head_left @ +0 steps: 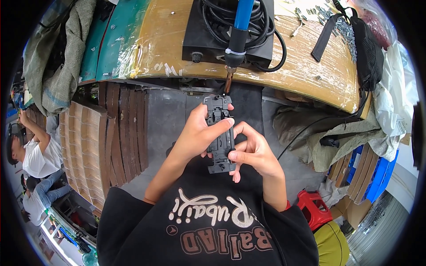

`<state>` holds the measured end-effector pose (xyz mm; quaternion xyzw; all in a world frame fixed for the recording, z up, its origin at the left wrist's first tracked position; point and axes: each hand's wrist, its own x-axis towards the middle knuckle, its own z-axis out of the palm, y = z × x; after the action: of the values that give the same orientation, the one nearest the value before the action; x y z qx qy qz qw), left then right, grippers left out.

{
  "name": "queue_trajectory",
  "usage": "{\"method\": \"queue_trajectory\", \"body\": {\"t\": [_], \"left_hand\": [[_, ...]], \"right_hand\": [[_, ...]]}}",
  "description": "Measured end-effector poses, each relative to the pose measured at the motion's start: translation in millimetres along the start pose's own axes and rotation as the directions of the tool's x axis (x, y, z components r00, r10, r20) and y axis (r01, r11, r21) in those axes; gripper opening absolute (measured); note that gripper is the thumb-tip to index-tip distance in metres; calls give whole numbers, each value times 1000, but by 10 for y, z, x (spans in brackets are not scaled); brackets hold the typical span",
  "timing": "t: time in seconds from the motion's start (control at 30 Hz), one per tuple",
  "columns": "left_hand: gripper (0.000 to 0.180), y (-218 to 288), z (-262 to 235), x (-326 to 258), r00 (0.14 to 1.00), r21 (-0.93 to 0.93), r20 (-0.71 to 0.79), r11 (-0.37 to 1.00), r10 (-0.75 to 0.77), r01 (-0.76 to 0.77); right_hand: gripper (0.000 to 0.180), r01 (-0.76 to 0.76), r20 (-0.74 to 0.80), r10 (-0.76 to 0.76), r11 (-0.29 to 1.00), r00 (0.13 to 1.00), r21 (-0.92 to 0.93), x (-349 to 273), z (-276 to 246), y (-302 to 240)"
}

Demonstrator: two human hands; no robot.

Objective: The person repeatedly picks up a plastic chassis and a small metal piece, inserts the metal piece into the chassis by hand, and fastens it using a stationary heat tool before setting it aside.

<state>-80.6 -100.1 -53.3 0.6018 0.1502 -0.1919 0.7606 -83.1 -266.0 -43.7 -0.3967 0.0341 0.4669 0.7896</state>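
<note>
A long black plastic part with moulded ribs and slots is held upright in front of my chest. My left hand grips its upper half, the thumb lying across the face. Lower down, my right hand pinches the right edge between thumb and fingers. Just above the part's top end is the metal tip of a blue-and-black pen-shaped tool, pointing down over the bench edge. Whether the tip touches the part I cannot tell.
The workbench carries a black box with coiled black cable and scattered small metal pieces. Stacked brown trays stand left, a red stool right. Other people sit far left.
</note>
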Motion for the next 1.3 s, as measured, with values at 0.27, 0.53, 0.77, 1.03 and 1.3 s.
{"method": "queue_trajectory", "body": {"t": [0.27, 0.53, 0.77, 1.03, 1.3], "left_hand": [[28, 116, -42, 42, 995, 24, -1, 995, -101, 101], [30, 69, -21, 62, 1000, 0, 23, 1000, -14, 14], [31, 107, -59, 64, 998, 73, 42, 997, -43, 40], [31, 150, -59, 79, 998, 132, 49, 991, -29, 23], [32, 166, -18, 49, 999, 107, 2, 994, -38, 37]], "right_hand": [[27, 7, -26, -7, 1000, 1000, -21, 57, -8, -10], [27, 26, -19, -27, 1000, 999, -17, 41, -2, 2], [27, 20, -13, -21, 1000, 1000, -14, 56, -12, 14], [26, 55, -21, -55, 998, 998, -26, 69, -11, 26], [26, 42, -20, -42, 999, 999, 4, 48, -17, 32]]}}
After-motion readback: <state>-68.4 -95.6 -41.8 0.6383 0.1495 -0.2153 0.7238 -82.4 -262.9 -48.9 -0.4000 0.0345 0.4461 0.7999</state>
